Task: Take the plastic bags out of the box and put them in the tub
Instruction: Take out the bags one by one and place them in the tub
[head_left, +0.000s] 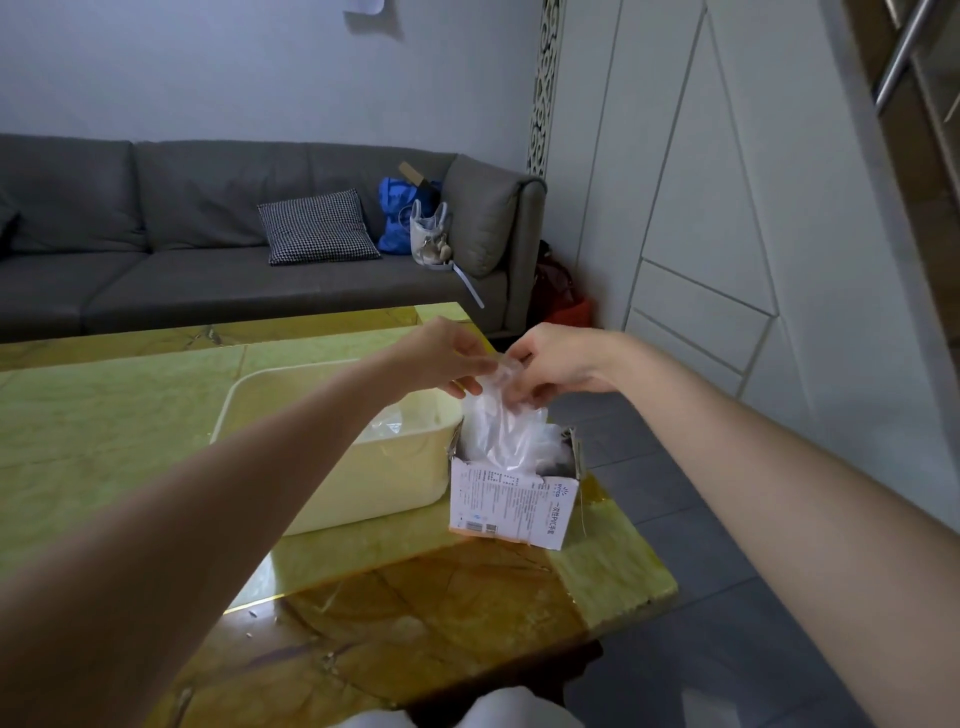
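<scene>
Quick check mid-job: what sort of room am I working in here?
Most likely a home living room. A grey sofa with a checked cushion stands along the wall, and the work sits on a low glossy stone-look table in front of it.

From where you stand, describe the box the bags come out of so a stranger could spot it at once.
Start at the yellow-green marble table in front of the grey sofa. Near its right edge, right of the cream plastic tub, stands the small white cardboard box. It alone has printed text, a torn-open top and clear plastic bags billowing out, pinched by both hands.
</scene>
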